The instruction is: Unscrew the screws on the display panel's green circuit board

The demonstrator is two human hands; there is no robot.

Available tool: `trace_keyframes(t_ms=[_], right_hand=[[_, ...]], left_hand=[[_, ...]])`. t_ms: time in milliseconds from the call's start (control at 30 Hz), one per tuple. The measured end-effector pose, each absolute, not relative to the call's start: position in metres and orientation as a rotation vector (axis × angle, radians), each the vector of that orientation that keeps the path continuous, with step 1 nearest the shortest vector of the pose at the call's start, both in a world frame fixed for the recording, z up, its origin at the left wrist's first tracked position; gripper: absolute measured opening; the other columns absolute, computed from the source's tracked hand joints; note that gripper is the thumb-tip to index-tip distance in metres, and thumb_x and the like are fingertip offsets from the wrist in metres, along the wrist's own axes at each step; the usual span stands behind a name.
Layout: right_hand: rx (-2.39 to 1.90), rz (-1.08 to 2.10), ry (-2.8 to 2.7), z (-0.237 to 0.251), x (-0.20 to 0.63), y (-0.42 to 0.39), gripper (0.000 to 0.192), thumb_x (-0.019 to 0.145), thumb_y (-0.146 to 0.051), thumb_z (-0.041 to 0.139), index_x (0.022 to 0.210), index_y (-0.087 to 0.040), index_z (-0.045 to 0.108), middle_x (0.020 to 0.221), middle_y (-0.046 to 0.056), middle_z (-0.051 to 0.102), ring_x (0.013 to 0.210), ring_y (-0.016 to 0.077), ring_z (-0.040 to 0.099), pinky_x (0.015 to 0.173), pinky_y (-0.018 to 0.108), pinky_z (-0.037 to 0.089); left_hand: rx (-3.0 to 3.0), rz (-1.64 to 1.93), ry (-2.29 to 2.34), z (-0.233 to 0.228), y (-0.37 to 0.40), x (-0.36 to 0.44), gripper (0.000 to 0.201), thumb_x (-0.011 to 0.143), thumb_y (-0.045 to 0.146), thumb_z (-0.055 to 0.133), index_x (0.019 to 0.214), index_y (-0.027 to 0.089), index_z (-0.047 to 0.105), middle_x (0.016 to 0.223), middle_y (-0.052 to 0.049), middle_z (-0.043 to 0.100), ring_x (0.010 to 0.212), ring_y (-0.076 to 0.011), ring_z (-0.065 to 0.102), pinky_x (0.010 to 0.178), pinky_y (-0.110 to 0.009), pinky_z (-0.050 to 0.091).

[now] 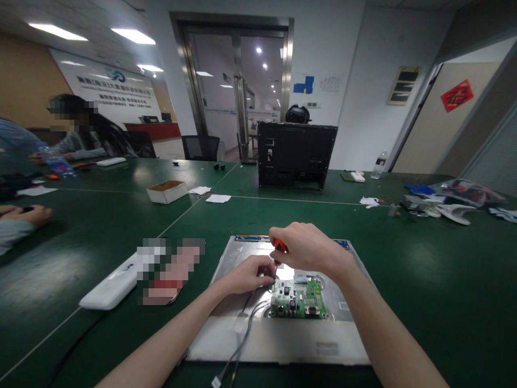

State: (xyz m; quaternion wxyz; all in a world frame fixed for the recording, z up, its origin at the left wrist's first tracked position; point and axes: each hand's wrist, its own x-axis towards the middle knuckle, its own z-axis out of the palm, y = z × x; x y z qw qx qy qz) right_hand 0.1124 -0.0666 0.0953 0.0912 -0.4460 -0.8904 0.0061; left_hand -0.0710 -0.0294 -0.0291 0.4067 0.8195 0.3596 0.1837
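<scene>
My right hand (305, 249) is wrapped round the red handle of a screwdriver (280, 247), which points down toward the upper left corner of a green circuit board (299, 299). Close beside the screwdriver's tip, my left hand (252, 274) has thumb and fingers pinched together; whatever lies between them is hidden. The board sits on the silvery metal back of a flat display panel (226, 342), which lies flat on the table. Grey cables (247, 334) run from the board's left side toward the front edge, ending in a white connector (216, 382).
Left of the panel lie a white power bank-like block (117, 280) and a blurred pinkish flat object (173, 275) on the green table (436, 302). Farther back stand an open box (167, 192) and a black monitor housing (297, 156). Another person's hands (28, 215) rest at far left.
</scene>
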Motion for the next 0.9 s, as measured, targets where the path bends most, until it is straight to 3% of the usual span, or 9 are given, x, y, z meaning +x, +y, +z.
trace_keyframes(t_ms=[167, 367, 500, 667, 900], right_hand=[[-1.304, 0.028, -2.636, 0.0941, 0.1145, -0.0671, 0.013, 0.08, -0.025, 0.059, 0.093, -0.02, 0.06, 0.082, 0.003, 0.07, 0.069, 0.0156, 0.06, 0.051, 0.025, 0.025], [-1.392, 0.026, -2.63, 0.0958, 0.1118, -0.0655, 0.019, 0.085, -0.04, 0.06, 0.09, -0.022, 0.063, 0.079, 0.003, 0.069, 0.068, 0.0163, 0.06, 0.051, 0.026, 0.025], [-1.366, 0.01, -2.639, 0.0949, 0.1128, -0.0653, 0.012, 0.082, -0.029, 0.06, 0.091, -0.022, 0.063, 0.079, 0.003, 0.069, 0.067, 0.0153, 0.059, 0.051, 0.026, 0.023], [-1.302, 0.022, -2.653, 0.0947, 0.115, -0.067, 0.017, 0.079, -0.023, 0.06, 0.096, -0.021, 0.061, 0.083, 0.003, 0.07, 0.07, 0.0158, 0.06, 0.052, 0.026, 0.024], [-1.388, 0.018, -2.641, 0.0966, 0.1125, -0.0652, 0.019, 0.085, -0.04, 0.06, 0.091, -0.023, 0.064, 0.078, 0.002, 0.069, 0.068, 0.0165, 0.061, 0.051, 0.026, 0.024]], left_hand=[[2.086, 0.474, 0.926, -0.0277, -0.03, -0.0708, 0.005, 0.068, 0.015, 0.06, 0.073, 0.016, 0.061, 0.068, 0.003, 0.057, 0.064, -0.0134, 0.049, 0.061, -0.023, 0.039], [2.082, 0.436, 0.939, -0.0267, -0.0303, -0.0708, 0.005, 0.069, 0.014, 0.059, 0.072, 0.016, 0.062, 0.069, 0.002, 0.058, 0.065, -0.0136, 0.05, 0.061, -0.023, 0.039], [2.079, 0.46, 0.964, -0.0258, -0.0317, -0.0705, 0.008, 0.067, 0.012, 0.06, 0.073, 0.016, 0.063, 0.068, 0.003, 0.057, 0.064, -0.0132, 0.049, 0.062, -0.024, 0.038], [2.093, 0.479, 0.915, -0.0262, -0.0314, -0.0707, 0.008, 0.068, 0.011, 0.06, 0.073, 0.016, 0.064, 0.068, 0.003, 0.058, 0.064, -0.0131, 0.048, 0.063, -0.024, 0.038], [2.094, 0.465, 0.915, -0.0263, -0.0315, -0.0703, 0.007, 0.07, 0.013, 0.06, 0.072, 0.016, 0.065, 0.067, 0.002, 0.058, 0.065, -0.0136, 0.05, 0.062, -0.023, 0.038]])
